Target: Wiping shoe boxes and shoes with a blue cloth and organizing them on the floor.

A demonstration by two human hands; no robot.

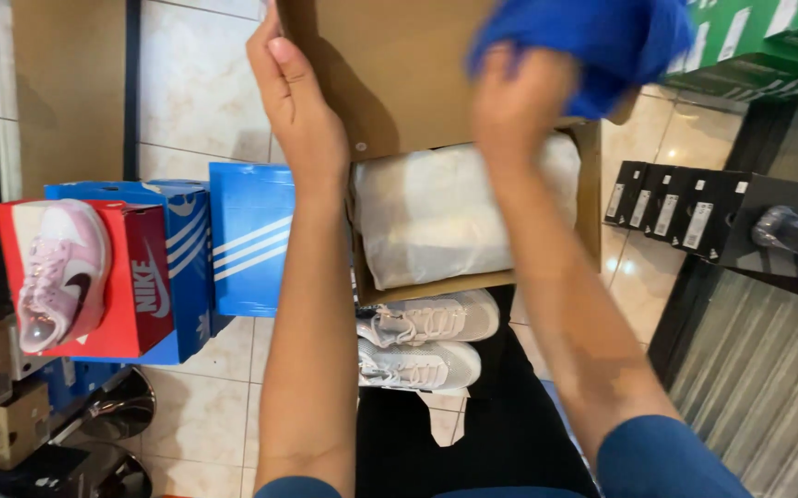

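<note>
Head view, tiled floor (200,92), stacked shoeboxes (251,240), left hand (297,101) flat on box lid (390,65), right hand (519,101) gripping blue cloth (592,37).

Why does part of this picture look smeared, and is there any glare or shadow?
In the head view, the right hand and its blue cloth are smeared by motion blur, while the left hand is fairly sharp; that hand casts a soft shadow on the brown box lid; pale glare shows on the floor tiles beside the black boxes.
</note>
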